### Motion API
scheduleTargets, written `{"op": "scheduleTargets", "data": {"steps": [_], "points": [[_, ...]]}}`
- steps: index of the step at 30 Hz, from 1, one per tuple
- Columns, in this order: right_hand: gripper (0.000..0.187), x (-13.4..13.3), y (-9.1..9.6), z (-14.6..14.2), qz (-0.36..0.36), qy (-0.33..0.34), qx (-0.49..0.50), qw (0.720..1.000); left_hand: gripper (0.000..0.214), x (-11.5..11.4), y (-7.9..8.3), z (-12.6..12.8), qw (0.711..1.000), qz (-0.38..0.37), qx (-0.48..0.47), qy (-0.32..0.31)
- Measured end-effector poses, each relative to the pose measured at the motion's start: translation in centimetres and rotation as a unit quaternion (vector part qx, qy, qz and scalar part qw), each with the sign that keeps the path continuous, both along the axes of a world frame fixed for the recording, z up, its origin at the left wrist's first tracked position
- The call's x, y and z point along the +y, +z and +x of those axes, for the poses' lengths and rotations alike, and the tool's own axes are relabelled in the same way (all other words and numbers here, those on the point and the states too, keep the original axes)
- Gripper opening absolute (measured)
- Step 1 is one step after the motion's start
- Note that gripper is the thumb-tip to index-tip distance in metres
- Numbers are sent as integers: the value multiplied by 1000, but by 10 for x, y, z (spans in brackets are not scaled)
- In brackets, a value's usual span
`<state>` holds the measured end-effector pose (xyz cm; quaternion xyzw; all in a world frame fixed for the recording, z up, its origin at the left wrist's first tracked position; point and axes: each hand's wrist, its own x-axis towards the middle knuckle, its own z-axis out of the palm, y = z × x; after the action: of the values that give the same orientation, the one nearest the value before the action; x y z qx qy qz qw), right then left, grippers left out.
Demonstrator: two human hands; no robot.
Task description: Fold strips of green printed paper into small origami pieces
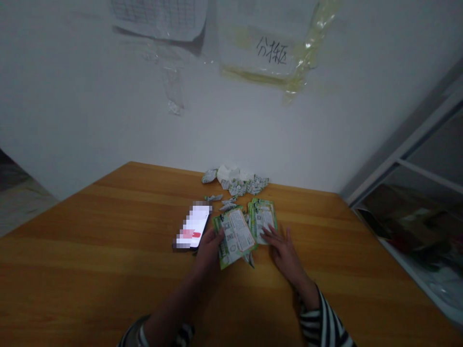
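Observation:
My left hand [208, 254] grips the near edge of a green-and-white printed card [236, 236], which lies tilted across the table. My right hand [284, 251] rests flat with its fingertips on a second, similar card [262, 219], fingers spread and not gripping. A smartphone [193, 226] with a blurred, lit screen lies just beyond my left hand. Small folded scraps [227, 203] lie above the cards, and a heap of crumpled white and green wrappers [235, 179] sits near the far edge of the wooden table [108, 241].
The table's far edge meets a white wall, which has taped-up papers [267, 43], one with handwritten characters. A metal-framed glass shelf unit [408, 202] stands beyond the right table edge. Floor shows past the left edge.

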<state>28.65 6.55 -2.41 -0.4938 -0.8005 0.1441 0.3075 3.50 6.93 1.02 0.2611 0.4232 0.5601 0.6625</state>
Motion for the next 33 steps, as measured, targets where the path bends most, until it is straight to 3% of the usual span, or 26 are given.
{"op": "scheduleTargets", "data": {"steps": [4, 9, 14, 19, 23, 28, 33], "points": [[67, -2, -2, -1, -18, 3, 24, 1000, 45, 2, -3, -3, 1000, 5, -3, -13], [44, -12, 12, -21, 18, -27, 163, 986, 45, 3, -6, -3, 999, -17, 28, -24], [45, -15, 21, -45, -52, -2, 298, 953, 41, 10, 0, 5, 998, -19, 33, -54], [49, -6, 21, -51, -25, 52, 264, 963, 34, 27, 8, 16, 994, -14, 21, -107], [38, 8, 25, -52, -32, 55, 277, 959, 34, 34, 7, 14, 989, -11, 0, -151], [38, 13, 28, -53, -72, 57, 307, 947, 31, 30, -2, 4, 985, -20, -15, -172], [19, -1, 27, -51, -113, 57, 361, 924, 42, 18, 1, 2, 985, -31, -27, -165]]}}
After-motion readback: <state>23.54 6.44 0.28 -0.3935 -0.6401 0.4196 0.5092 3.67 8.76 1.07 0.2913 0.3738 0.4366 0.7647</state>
